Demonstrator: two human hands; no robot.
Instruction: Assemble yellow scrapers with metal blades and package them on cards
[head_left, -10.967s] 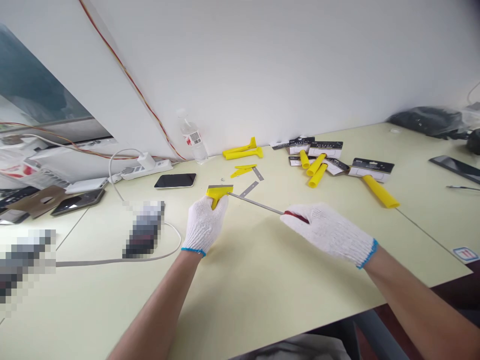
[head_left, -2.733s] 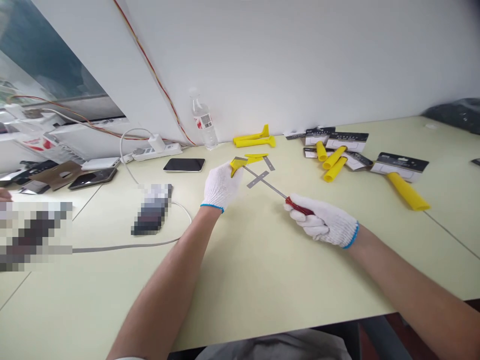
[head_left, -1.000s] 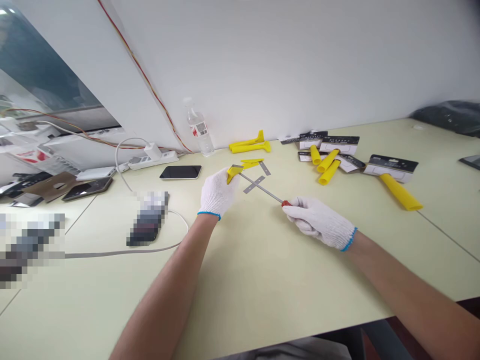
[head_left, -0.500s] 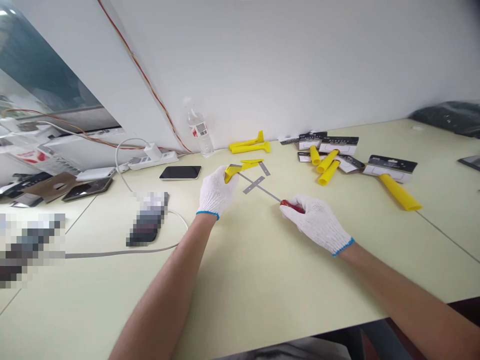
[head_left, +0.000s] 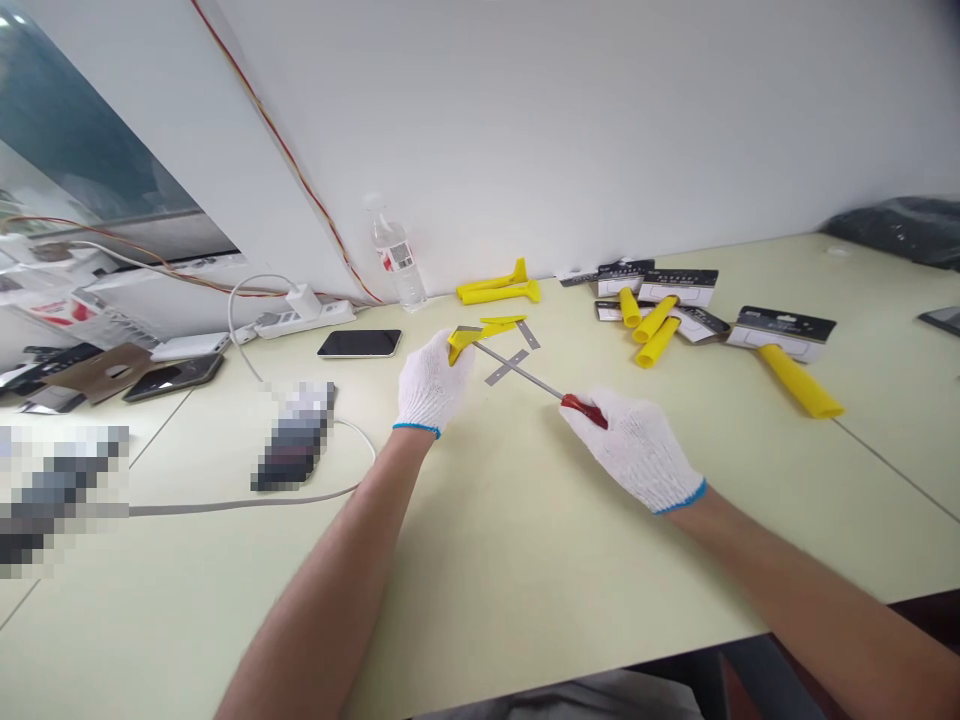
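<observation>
Head cam: L hand (head_left: 433, 385) clenching yellow scraper (head_left: 466, 342), R hand (head_left: 634, 450) gripping red-handled screwdriver (head_left: 525, 372), tip at scraper, barely shifted vs a sec ago.

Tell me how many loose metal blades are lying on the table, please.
2. One loose metal blade lies beside the yellow scraper in the left hand; the other lies under the screwdriver shaft. Others could be hidden.

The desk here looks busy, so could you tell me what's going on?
A person's gloved left hand grips a yellow scraper, and the gloved right hand holds a red-handled screwdriver, its shaft reaching to the scraper's head. A metal strip lies on the table just beyond them, with packaged scrapers further right.
</observation>
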